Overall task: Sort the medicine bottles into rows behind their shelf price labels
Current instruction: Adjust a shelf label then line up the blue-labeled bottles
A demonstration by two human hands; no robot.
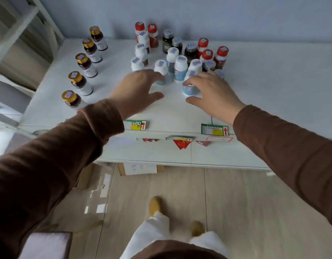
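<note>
Several medicine bottles stand on a white shelf (273,86). A row of brown bottles with gold caps (81,60) runs along the left. White-capped, red-capped (207,54) and dark bottles cluster at the back middle. My left hand (137,88) reaches with spread fingers to a white and blue bottle (161,71); its fingertips are at the bottle's side. My right hand (211,90) has its fingers over the top of another white and blue bottle (189,89), thumb spread out below it. Two green and yellow price labels (136,125) (214,129) sit on the shelf's front edge.
A white shelving frame (21,25) rises at the left. Below the shelf's edge hang red paper tags (181,143). A cardboard box (140,169) sits under the shelf on a wooden floor. My feet in tan shoes (154,205) stand below.
</note>
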